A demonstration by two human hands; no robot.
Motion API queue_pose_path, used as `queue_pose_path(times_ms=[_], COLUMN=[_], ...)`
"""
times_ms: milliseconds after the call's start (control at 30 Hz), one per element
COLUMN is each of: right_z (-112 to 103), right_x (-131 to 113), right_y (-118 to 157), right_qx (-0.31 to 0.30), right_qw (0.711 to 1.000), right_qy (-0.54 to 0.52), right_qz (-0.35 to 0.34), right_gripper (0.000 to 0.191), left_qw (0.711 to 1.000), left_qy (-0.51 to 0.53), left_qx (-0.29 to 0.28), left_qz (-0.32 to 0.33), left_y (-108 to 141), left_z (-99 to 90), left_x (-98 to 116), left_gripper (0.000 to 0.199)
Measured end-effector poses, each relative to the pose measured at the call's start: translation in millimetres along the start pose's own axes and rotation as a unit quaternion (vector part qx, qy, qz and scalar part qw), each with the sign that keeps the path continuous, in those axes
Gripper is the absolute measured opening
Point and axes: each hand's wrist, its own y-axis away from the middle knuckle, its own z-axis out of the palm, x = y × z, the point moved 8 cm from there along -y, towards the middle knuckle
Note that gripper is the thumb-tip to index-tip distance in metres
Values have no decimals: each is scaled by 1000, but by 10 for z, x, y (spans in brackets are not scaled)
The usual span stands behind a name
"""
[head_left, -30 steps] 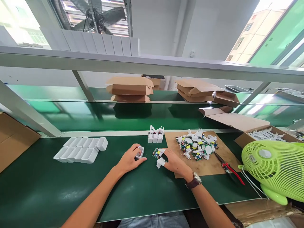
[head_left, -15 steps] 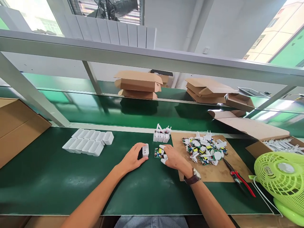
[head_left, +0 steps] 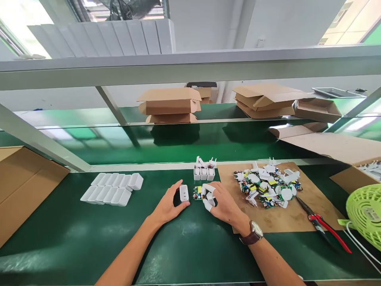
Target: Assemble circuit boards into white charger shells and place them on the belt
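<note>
My left hand [head_left: 167, 204] is closed around a white charger housing [head_left: 183, 193], thumb along its near side and fingers at its far left. Two port-like slots show on the housing's upturned face. Just right of it, my right hand [head_left: 223, 201] pinches a small circuit board [head_left: 199, 193] with green, yellow and blue parts and a white piece at its right end. White covers sit on the thumb and fingertips of that hand. The board and the housing are apart by a small gap. Beyond them stand several white housings [head_left: 204, 173] with plug parts and boards sticking out.
A pile of boards with plugs [head_left: 268, 184] lies on a brown cardboard sheet [head_left: 238, 218], beside red-handled pliers [head_left: 320, 222]. Rows of open white cases [head_left: 110, 188] stand left. Cardboard boxes [head_left: 26, 190] and a green fan [head_left: 364, 214] flank the green bench [head_left: 89, 238].
The camera view has shifted and tilted slightly. Both hands keep nearly the same places; my right fingers have shifted a little, showing more of the white piece between them.
</note>
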Motion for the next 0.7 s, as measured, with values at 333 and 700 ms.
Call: queue_pose_path(times_ms=[333,700], right_z=[-59,28], right_x=[-354,-359], right_y=[51,72], right_qx=[74,42], right_qw=[994,994], right_qy=[23,38], right_qz=[-83,-88], right_gripper=[61,58], left_qw=[985,987], left_qy=[-30,-48], left_qx=[75,41], left_qz=[155,145], left_y=[6,22], left_z=[-84,-22], left_x=[383,341], left_gripper=[64,63])
